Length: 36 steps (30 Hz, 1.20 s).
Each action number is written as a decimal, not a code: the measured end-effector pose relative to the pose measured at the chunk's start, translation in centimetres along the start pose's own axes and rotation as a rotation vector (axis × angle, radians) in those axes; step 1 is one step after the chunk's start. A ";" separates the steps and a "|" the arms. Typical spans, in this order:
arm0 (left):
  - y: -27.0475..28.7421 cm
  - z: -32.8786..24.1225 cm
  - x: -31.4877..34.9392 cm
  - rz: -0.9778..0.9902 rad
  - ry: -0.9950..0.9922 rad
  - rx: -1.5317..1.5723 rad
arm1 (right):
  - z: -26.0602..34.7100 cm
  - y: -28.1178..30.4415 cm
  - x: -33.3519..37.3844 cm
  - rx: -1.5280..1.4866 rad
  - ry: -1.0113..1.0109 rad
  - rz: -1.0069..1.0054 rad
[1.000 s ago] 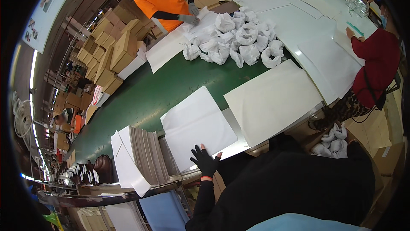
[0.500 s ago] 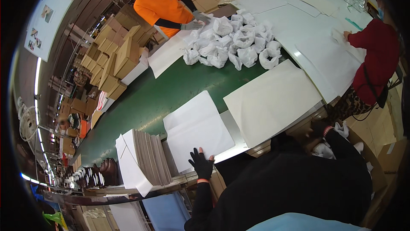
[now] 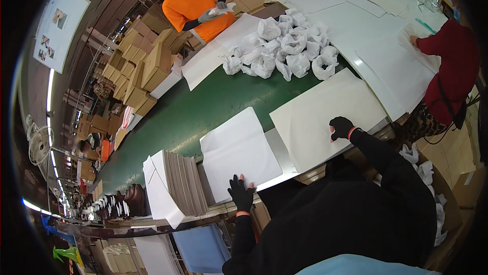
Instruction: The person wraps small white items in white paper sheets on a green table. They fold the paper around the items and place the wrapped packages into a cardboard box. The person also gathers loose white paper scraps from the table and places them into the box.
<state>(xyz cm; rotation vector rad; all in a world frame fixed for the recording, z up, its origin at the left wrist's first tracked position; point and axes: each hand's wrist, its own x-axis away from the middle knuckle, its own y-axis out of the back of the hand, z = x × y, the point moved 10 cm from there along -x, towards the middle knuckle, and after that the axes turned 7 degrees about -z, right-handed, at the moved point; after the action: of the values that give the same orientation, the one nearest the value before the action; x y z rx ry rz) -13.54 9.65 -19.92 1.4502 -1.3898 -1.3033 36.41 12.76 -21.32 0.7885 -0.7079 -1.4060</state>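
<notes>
My left hand (image 3: 240, 193), in a black fingerless glove, rests with fingers spread at the near edge of a white paper sheet (image 3: 239, 148). The sheet lies flat and shows fold creases. Over the stack of cream paper (image 3: 325, 112) to its right is my right hand (image 3: 341, 128), gloved the same way. Its fingers are curled inward near the stack's near edge; whether they pinch anything is hidden.
Brown cardboard dividers (image 3: 185, 183) stand left of the white sheet. Crumpled white paper bundles (image 3: 295, 44) are heaped on the green belt (image 3: 173, 122). A co-worker in orange (image 3: 198, 3) handles white paper; one in red (image 3: 445, 67) stands right. A carton of white bundles (image 3: 439, 214) sits beside me.
My right hand has moved from beside the carton at the right up over the cream paper. My left hand stays on the white sheet. The orange-clad co-worker has lifted some white paper.
</notes>
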 end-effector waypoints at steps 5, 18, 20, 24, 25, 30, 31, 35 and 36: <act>0.5 -0.4 -0.8 -0.052 -0.025 0.037 | -2.1 -1.1 -0.4 0.053 0.050 -0.001; 3.5 -2.2 -2.2 -0.267 -0.004 0.431 | 1.5 9.3 -1.1 -0.038 0.083 -0.486; 2.7 -2.8 -2.8 -0.176 0.093 0.563 | 2.2 11.6 -1.0 -0.217 0.019 -0.577; 1.0 -7.3 -4.2 0.125 0.226 0.979 | 5.8 13.7 -1.8 -0.416 -0.043 -0.613; 1.4 -10.1 -4.4 0.222 0.257 1.156 | 8.1 13.7 -1.8 -0.520 0.004 -0.586; 8.0 -21.2 -6.3 0.088 0.034 1.613 | 25.3 8.6 0.8 -0.662 0.517 -0.092; 7.0 -20.9 -7.1 0.148 0.137 1.426 | 27.7 8.1 1.6 -0.602 0.586 -0.005; 9.6 -15.7 -8.6 -0.276 0.357 1.270 | 25.4 7.6 0.8 -0.896 0.458 -0.045; 10.5 -13.6 -8.5 -0.407 0.395 1.301 | 22.6 7.3 0.0 -0.929 0.363 -0.069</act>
<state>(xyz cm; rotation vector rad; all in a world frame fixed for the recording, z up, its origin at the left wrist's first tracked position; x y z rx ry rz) -2.11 14.55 -5.32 2.7335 -1.7642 -0.0897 22.00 11.47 -2.43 0.2993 0.2720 -1.3997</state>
